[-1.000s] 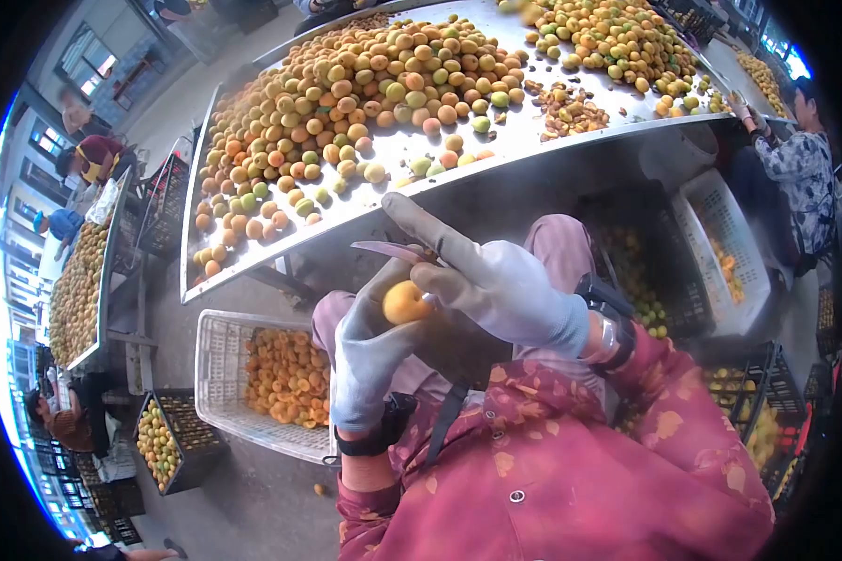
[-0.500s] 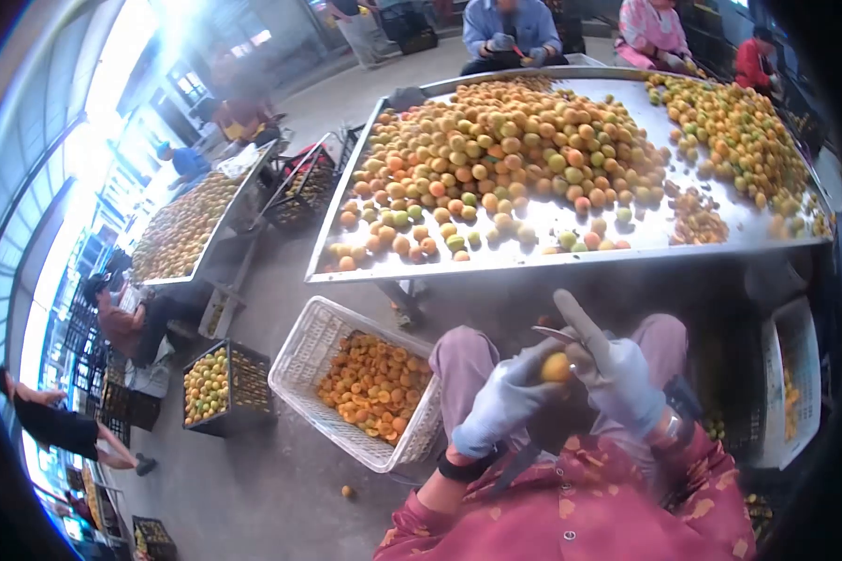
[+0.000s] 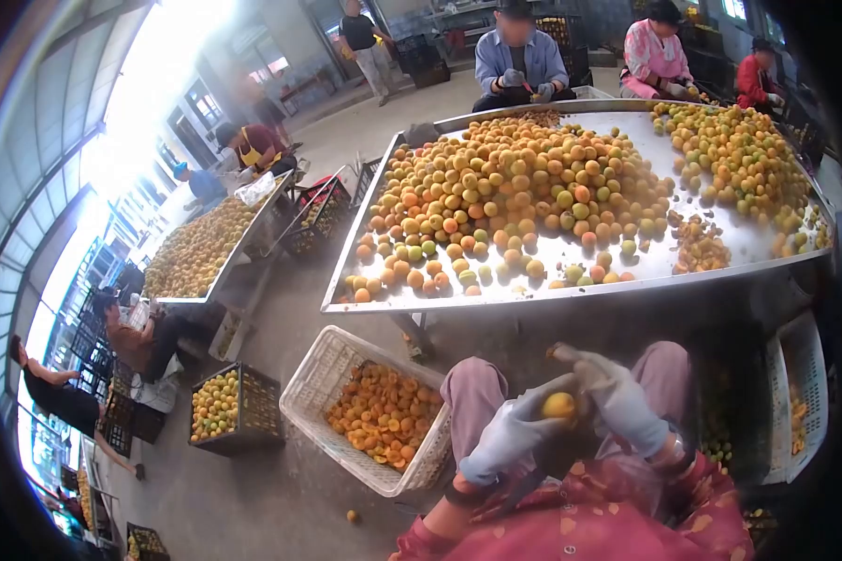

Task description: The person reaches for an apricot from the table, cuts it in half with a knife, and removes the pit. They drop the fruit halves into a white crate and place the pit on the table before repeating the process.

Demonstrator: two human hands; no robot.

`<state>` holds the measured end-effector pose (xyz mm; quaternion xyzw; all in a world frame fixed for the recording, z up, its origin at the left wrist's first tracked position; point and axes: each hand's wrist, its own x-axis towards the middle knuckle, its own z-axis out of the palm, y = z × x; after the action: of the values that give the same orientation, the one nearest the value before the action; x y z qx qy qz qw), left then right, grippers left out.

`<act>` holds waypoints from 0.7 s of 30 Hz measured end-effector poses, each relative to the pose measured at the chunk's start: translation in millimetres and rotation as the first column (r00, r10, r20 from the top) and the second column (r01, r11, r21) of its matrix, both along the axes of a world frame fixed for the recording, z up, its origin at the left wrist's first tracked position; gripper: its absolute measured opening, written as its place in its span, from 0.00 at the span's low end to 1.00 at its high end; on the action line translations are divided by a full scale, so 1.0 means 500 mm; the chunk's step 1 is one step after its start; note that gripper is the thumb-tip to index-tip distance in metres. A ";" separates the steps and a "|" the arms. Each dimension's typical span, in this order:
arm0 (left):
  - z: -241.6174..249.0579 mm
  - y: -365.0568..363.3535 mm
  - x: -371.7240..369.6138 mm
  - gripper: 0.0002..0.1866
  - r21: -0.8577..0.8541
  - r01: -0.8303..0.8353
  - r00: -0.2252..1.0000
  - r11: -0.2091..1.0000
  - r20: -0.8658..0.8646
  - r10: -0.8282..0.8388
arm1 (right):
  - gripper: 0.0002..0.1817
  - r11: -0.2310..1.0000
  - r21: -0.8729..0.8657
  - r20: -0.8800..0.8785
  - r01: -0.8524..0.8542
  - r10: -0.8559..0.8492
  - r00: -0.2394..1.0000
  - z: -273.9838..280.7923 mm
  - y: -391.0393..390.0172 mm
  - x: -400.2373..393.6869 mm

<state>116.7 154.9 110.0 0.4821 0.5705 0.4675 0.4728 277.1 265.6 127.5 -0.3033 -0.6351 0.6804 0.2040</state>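
Above the lap, my left hand (image 3: 517, 432), in a whitish glove, is closed around a yellow-orange fruit (image 3: 558, 406). My right hand (image 3: 622, 397), also gloved, is closed beside it, close to the fruit, with its fingers towards the left. Whatever it grips is too blurred to make out. Left of my knees stands a white plastic basket (image 3: 311, 385) with orange fruit halves (image 3: 384, 414) in it. In front of me is a metal table (image 3: 496, 297) bearing a large pile of whole fruit (image 3: 496, 178).
A black crate (image 3: 255, 404) of fruit stands left of the white basket. At the right is another pale basket (image 3: 811, 374). Across the table sits a person in a blue shirt (image 3: 519, 61). Another fruit-covered table (image 3: 201, 248) stands at the left.
The view has tilted up, so the table and baskets sit lower in the frame. My hands have drawn closer around the fruit, and the blade seen between them earlier no longer shows clearly.
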 end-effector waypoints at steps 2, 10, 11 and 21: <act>0.002 -0.001 0.002 0.30 0.011 0.010 0.985 1.000 0.169 -0.012 | 0.25 0.994 0.096 0.041 0.051 -0.056 0.998 -0.003 0.002 0.000; -0.030 -0.003 0.025 0.26 0.109 0.124 0.985 0.986 -0.136 -0.109 | 0.29 0.770 0.634 0.272 -0.072 -0.135 0.953 -0.042 -0.021 0.002; -0.024 -0.002 0.028 0.26 0.122 0.122 0.982 0.985 -0.158 -0.102 | 0.30 0.790 0.604 0.321 -0.108 -0.116 0.940 -0.047 -0.020 0.002; -0.073 -0.017 0.031 0.30 0.240 -0.157 0.986 0.958 -0.016 0.166 | 0.18 0.998 -0.033 0.115 0.054 -0.050 0.992 -0.126 -0.028 0.039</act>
<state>132.3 146.6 73.4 0.4952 0.5563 0.5608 0.3617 296.8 251.9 64.6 -0.3617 -0.6255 0.6677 0.1794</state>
